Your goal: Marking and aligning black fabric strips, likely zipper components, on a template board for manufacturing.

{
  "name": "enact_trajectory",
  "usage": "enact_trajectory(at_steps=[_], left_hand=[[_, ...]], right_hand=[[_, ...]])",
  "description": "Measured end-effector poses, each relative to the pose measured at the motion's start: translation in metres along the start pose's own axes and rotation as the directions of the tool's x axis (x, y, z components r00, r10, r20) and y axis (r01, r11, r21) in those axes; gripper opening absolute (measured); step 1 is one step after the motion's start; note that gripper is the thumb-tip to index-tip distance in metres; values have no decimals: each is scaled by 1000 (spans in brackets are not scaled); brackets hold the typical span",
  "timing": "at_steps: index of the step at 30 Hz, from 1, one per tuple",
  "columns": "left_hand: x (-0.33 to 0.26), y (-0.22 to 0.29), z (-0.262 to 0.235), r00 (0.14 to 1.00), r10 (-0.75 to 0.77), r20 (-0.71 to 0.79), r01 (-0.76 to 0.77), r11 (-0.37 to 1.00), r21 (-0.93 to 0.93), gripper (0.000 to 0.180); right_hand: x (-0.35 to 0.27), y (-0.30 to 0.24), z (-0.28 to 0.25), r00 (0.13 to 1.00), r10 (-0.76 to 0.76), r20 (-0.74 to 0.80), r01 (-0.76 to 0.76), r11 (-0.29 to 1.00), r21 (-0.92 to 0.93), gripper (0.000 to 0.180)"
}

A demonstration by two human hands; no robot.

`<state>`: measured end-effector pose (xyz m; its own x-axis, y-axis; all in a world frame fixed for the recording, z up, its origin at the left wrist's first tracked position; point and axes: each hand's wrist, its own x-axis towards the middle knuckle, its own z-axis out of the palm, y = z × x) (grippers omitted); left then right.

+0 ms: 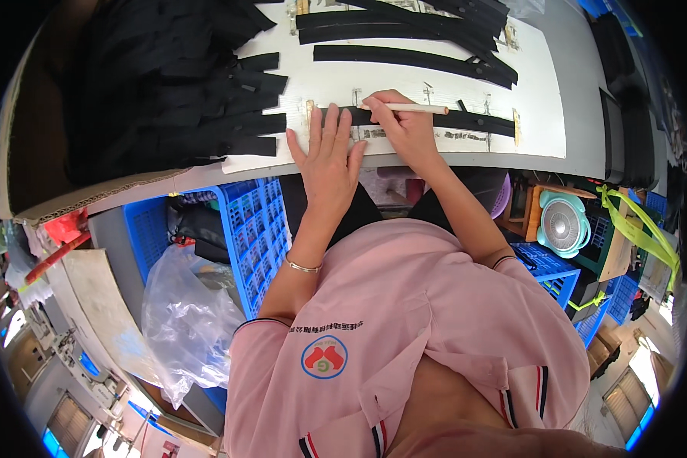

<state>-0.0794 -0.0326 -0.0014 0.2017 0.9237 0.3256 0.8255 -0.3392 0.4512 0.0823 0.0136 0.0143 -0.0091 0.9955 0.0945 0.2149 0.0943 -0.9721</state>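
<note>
Pinning the black strip (416,120) flat on the near desk (557,99), the left hand (328,149) lies open (fingers spread); the right hand (404,126), closed on a pencil (408,109), should mark steadily along it.

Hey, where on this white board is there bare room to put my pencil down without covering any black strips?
The widest bare band of the white board runs between the long upper strip and the strip under your right hand. The left side is crowded by the black strip pile, the top by crossed strips.
</note>
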Motion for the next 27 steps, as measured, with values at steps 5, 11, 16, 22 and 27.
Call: enact_trajectory(at_steps=[5, 11, 16, 22, 27], left_hand=[[-1, 0, 0, 1000, 2, -11, -2, 1000, -12, 52], [0, 0, 0, 1000, 9, -15, -9, 1000, -2, 52], [0, 0, 0, 1000, 9, -14, -9, 1000, 3, 52], [0, 0, 0, 1000, 6, -4, -6, 1000, 0, 52], [0, 1, 0, 1000, 3, 10, -3, 1000, 3, 53]], right_hand=[[-4, 7, -2, 997, -72, -18, 71, 996, -53, 18], [-2, 7, 3, 991, -135, -22, 132, 986, -101, 18], [-4, 6, -3, 997, -76, -15, 74, 995, -63, 18], [-6, 7, -8, 995, -40, 95, 51, 991, -125, 19], [-5, 9, -5, 991, -85, 103, 100, 984, -149, 19]])
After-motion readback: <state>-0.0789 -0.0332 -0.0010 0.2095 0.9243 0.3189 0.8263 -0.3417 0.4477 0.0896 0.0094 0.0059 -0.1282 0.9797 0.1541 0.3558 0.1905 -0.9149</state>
